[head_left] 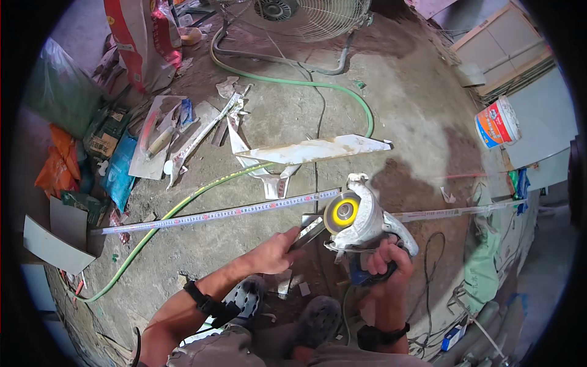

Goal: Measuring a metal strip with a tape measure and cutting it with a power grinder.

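Observation:
My right hand [389,260] is wrapped round the handle of a white-and-blue angle grinder [370,223], held above the floor. Its round cutting disc [342,213] has a yellow centre and faces my left hand. My left hand [273,252] is closed on the lower end of a short, narrow strip [307,232] with a pale face and dark edges. The strip slants up toward the disc; whether they touch I cannot tell. Behind both lies a long measuring strip [244,209] with a printed scale, partly hidden by the grinder.
A green hose [137,257] curves across the concrete floor, passing a long white board [318,150]. A wire-caged fan [306,18] stands at the far side. Bags and tile pieces [58,244] lie left; a white-and-orange bucket [498,122] is right. Cables [431,269] run near my right arm.

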The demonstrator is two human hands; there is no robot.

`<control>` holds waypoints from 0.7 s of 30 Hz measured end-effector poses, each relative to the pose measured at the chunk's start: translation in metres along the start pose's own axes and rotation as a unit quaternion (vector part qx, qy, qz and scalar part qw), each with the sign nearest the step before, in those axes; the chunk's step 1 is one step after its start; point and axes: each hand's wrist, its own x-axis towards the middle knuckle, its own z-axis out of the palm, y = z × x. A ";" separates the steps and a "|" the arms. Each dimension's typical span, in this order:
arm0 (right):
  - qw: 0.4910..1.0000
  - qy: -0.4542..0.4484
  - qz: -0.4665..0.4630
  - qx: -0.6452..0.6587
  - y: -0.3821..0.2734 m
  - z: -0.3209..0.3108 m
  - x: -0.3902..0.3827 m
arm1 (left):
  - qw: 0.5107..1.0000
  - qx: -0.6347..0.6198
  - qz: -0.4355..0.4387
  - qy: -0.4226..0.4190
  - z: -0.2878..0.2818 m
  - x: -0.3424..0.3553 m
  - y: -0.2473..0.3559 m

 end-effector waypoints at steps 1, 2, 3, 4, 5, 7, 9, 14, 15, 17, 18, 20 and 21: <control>1.000 -0.001 0.002 0.000 0.000 -0.001 0.000 | 1.000 0.000 -0.001 0.002 0.001 -0.001 -0.006; 1.000 -0.002 -0.001 0.005 0.000 -0.003 0.000 | 0.998 0.054 0.006 0.024 0.002 -0.001 -0.011; 1.000 -0.003 -0.004 0.010 0.000 -0.005 0.000 | 0.993 0.109 0.013 0.047 0.002 -0.002 -0.013; 1.000 -0.003 -0.002 0.011 0.000 -0.003 0.000 | 0.993 0.109 0.012 0.047 0.000 -0.003 -0.013; 1.000 -0.002 -0.009 -0.005 -0.002 -0.004 -0.001 | 0.988 0.149 -0.018 0.045 -0.003 -0.001 -0.006; 1.000 -0.002 -0.013 -0.018 -0.003 -0.007 -0.001 | 0.973 0.221 -0.039 0.055 -0.012 -0.002 0.009; 0.999 -0.022 -0.027 -0.007 -0.001 -0.012 -0.001 | 0.962 0.263 -0.017 0.072 -0.018 -0.002 0.013; 0.988 -0.034 -0.081 -0.125 -0.008 -0.006 -0.005 | 0.916 0.393 0.028 0.070 -0.034 0.003 0.014; 0.984 -0.053 -0.096 -0.141 -0.008 -0.005 -0.006 | 0.897 0.427 0.054 0.098 -0.034 0.002 0.007; 0.982 -0.052 -0.094 -0.153 -0.008 -0.004 -0.009 | 0.892 0.436 0.074 0.097 -0.041 0.004 0.010; 0.981 -0.052 -0.092 -0.165 -0.007 -0.004 -0.010 | 0.886 0.444 0.094 0.098 -0.044 0.005 0.013; 0.980 -0.053 -0.091 -0.171 -0.007 -0.002 -0.011 | 0.885 0.446 0.095 0.098 -0.045 0.005 0.019; 0.979 -0.055 -0.089 -0.177 -0.007 -0.001 -0.011 | 0.882 0.451 0.097 0.093 -0.046 0.006 0.022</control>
